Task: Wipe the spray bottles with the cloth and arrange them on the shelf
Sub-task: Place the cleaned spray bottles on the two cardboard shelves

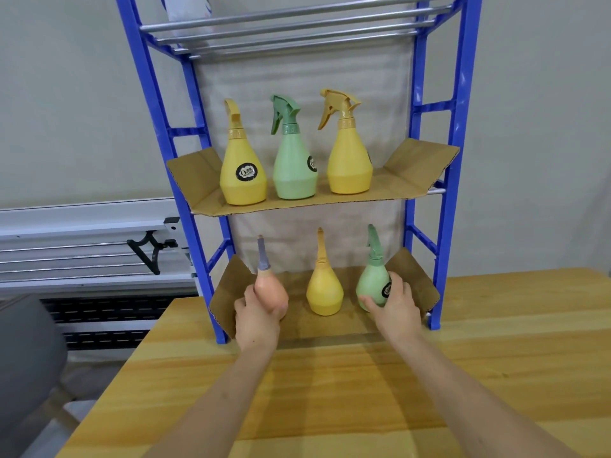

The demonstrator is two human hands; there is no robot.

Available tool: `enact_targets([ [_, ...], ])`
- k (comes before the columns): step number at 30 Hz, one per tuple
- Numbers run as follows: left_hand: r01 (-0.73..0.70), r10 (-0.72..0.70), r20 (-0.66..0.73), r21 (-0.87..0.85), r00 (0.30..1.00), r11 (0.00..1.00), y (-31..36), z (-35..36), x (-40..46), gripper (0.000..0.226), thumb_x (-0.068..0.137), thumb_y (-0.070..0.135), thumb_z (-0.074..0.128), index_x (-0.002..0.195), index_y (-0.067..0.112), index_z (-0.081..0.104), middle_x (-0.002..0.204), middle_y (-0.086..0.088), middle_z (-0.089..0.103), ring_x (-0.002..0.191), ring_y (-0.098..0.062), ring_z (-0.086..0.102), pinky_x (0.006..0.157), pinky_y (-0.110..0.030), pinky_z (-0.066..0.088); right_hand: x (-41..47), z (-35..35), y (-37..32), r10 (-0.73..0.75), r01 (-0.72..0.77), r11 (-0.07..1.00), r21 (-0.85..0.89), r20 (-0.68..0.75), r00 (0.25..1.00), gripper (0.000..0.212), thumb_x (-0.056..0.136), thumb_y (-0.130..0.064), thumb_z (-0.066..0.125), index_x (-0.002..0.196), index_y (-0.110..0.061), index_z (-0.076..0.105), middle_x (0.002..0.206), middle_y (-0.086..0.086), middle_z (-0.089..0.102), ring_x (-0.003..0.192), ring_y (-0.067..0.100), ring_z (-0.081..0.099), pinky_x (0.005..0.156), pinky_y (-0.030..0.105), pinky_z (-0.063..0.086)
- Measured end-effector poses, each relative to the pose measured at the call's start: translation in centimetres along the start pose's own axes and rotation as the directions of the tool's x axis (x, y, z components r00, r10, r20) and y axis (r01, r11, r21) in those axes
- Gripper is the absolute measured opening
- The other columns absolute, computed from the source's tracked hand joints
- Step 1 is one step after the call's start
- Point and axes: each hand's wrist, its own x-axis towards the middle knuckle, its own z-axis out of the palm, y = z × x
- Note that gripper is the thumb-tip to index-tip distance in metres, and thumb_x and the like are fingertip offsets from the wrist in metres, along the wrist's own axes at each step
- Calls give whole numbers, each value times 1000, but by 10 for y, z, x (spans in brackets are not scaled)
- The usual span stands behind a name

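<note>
Orange bottle (271, 292), grey sprayer, in left hand (256, 320)

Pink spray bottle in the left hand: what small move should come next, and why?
Probably lower the pink spray bottle onto the bottom cardboard liner and let go. The left hand grips it at the row's open left end, beside the yellow bottle; the right hand holds the green bottle at the right end.

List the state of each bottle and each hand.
Pink bottle: gripped by left hand, bottom tier.
Lower green bottle: upright, gripped by right hand.
Lower yellow bottle: upright, free.
Three upper bottles: upright, untouched.
</note>
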Motion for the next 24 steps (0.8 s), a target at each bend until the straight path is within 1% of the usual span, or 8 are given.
enact_targets([
  [3,-18,17,55,9,998,1000,5,2,4,77,91,38,74,154,24,31,144,-6,42,116,-35,60,87,-48,53,0,-1,-1,3,-3,1000,10,2,1000,84,88,-51,76,155,-22,33,140,6,49,118,31,62,92,47,55],
  [7,-74,71,92,31,993,997,4,5,5,75,92,38,72,152,21,31,143,-8,41,113,-34,62,90,-48,56,-1,-3,-2,-3,3,1000,10,4,1000,84,89,-50,76,155,-21,33,139,5,49,118,30,63,93,46,54],
  [10,-83,80,103,29,991,996,2,4,6,76,93,39,71,153,19,29,143,-9,40,113,-33,61,92,-47,56,-1,-3,-2,-5,5,1000,13,5,1000,85,88,-50,77,155,-21,33,139,5,49,119,30,62,94,47,54],
  [18,-85,78,128,46,989,995,1,2,11,69,94,34,70,150,17,33,141,-10,41,114,-34,60,94,-50,56,0,-7,-2,-10,9,1000,28,34,999,86,88,-47,79,156,-18,33,142,8,50,125,29,58,100,48,51],
  [24,-94,83,145,70,986,993,1,2,15,73,94,34,70,153,17,29,141,-10,42,114,-33,60,94,-51,57,1,-8,0,-11,9,999,53,34,999,87,86,-44,82,155,-17,35,143,8,51,128,29,58,102,48,52],
])
